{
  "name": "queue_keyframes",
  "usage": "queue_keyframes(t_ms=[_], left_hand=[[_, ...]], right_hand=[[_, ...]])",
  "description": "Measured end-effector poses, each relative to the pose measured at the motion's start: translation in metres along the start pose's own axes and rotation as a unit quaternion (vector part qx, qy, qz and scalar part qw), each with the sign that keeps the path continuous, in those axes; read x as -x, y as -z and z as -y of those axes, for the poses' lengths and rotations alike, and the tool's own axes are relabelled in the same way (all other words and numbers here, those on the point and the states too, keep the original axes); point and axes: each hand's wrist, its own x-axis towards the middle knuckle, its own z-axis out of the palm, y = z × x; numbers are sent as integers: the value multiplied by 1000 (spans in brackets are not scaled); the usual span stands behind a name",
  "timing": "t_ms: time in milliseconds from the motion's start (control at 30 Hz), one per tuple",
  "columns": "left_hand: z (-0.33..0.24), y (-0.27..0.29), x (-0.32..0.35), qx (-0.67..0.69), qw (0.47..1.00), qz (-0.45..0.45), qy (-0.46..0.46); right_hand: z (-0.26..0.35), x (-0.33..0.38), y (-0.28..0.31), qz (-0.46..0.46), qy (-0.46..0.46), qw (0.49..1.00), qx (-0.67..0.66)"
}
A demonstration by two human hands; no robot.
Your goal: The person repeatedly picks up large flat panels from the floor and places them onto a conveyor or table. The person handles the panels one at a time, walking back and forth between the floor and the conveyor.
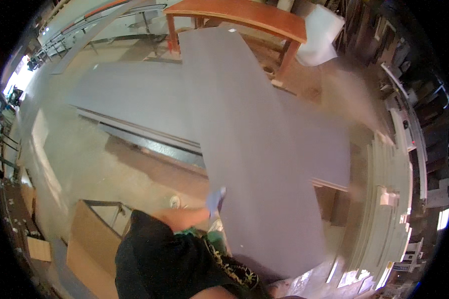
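A long grey board [254,174] slants across the middle, its near end close to my body and its far end by an orange-brown table. At its left edge is my left hand [214,203], in a light blue glove, closed on that edge; part of the fingers is hidden by the board. Beneath the long board lies a stack of wide grey panels [139,94], crosswise and sticking out on both sides. My right hand does not show; a blurred bit of skin appears at the board's near end.
An orange-brown table [234,12] stands at the far side, with white wrapping [319,37] beside it. Long pale boards [379,184] are stacked at the right. An open cardboard box [92,249] sits at the near left. A small white roll [174,201] lies on the floor.
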Motion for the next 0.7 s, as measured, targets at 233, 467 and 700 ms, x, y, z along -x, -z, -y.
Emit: queue_keyframes(t_ms=[233, 467, 700], left_hand=[[-14, -6, 12, -55, 994, -75, -58], [4, 4, 102, 79, 996, -30, -4], [-16, 85, 103, 128, 991, -30, -20]], right_hand=[[49, -141, 87, -93, 131, 955, 251], [118, -147, 42, -115, 125, 886, 432], [161, -108, -65, 73, 152, 924, 345]])
